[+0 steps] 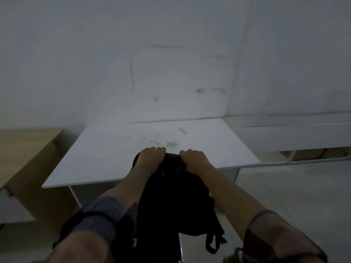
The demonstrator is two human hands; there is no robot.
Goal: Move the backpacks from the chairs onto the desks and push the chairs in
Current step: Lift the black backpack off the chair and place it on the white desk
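Black backpack (171, 196) hangs w/ long axis running from the counter (106, 154) edge down toward the camera, top end up over the counter's near edge. Left hand (152, 158) & right hand (193, 160) both have their grip clamped on its top. Lower end dark, straps hard to make out; forearms cut off at the frame's bottom.

Black backpack (171, 196) at white desk (106, 149) edge

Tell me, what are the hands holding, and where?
Both hands, left and right, grip the black backpack by its top edge, over the white desk.
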